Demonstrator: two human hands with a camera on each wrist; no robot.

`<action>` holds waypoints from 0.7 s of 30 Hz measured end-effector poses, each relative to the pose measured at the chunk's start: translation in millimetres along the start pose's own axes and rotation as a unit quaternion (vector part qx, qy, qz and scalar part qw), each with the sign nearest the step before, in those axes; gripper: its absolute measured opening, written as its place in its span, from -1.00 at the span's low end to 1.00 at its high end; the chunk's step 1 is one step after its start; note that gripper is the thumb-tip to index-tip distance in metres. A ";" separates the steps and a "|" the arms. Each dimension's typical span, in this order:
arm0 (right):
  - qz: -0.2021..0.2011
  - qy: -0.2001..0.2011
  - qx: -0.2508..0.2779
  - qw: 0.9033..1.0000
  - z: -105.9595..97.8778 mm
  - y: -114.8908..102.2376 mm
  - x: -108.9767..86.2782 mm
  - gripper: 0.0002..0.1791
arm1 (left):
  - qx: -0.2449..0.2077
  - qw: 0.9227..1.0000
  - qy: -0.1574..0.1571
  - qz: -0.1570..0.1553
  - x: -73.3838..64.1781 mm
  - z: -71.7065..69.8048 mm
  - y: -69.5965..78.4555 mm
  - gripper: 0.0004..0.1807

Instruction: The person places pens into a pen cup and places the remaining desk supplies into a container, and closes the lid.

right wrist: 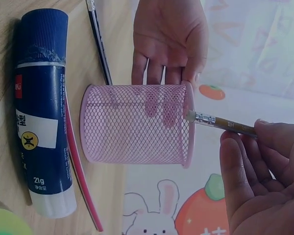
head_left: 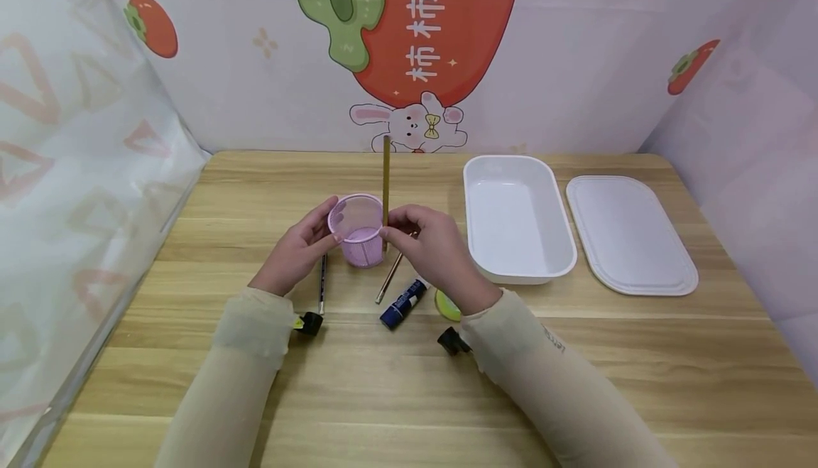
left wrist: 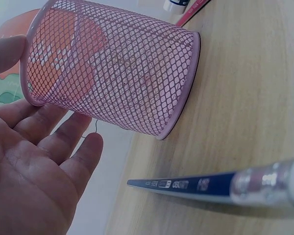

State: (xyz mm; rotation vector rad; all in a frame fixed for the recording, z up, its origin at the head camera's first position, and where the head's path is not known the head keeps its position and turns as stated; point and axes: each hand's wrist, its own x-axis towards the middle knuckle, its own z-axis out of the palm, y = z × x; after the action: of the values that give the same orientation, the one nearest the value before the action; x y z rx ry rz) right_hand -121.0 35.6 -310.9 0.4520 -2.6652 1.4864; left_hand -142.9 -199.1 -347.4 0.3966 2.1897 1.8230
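Observation:
A pink mesh pen cup point(head_left: 363, 248) stands upright on the wooden table. My left hand point(head_left: 302, 248) holds it from the left, with the thumb at the rim and the fingers against the mesh outside. Between thumb and fingers my right hand point(head_left: 437, 244) pinches a golden-brown pencil point(head_left: 386, 177), which stands nearly vertical at the cup's right rim. In the right wrist view, the pencil's eraser end point(right wrist: 192, 116) points down and overlaps the rim. A dark blue pencil point(left wrist: 186, 185) lies by my left hand, and a reddish pencil point(right wrist: 79, 166) lies beside the cup.
A blue glue stick point(head_left: 404, 305) lies in front of the cup, near a yellow-green round thing point(head_left: 447, 306) partly hidden by my right wrist. Farther right are a white plastic box point(head_left: 520, 223) and its flat white lid point(head_left: 633, 234). A printed cloth point(head_left: 255, 99) hangs behind the table.

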 end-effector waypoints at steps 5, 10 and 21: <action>0.008 0.002 0.023 1.000 2.7 0.7 7.3 -0.80 | 0.004 1.000 0.002 -0.006 0.4 -0.4 -0.4 -0.30; 0.007 0.016 0.041 0.999 5.5 1.9 15.0 -0.82 | 0.002 1.000 0.001 -0.003 0.3 -1.1 0.5 -0.31; 0.034 0.029 0.092 0.995 9.0 2.0 29.8 -0.77 | -0.008 1.000 -0.001 0.001 7.3 -6.5 -14.5 -0.30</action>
State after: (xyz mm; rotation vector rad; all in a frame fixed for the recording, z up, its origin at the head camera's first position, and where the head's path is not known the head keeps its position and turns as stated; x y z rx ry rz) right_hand -149.2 22.3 -311.8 0.3239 -2.5344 1.7465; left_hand -152.7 -204.8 -360.8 0.3971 2.1730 1.8374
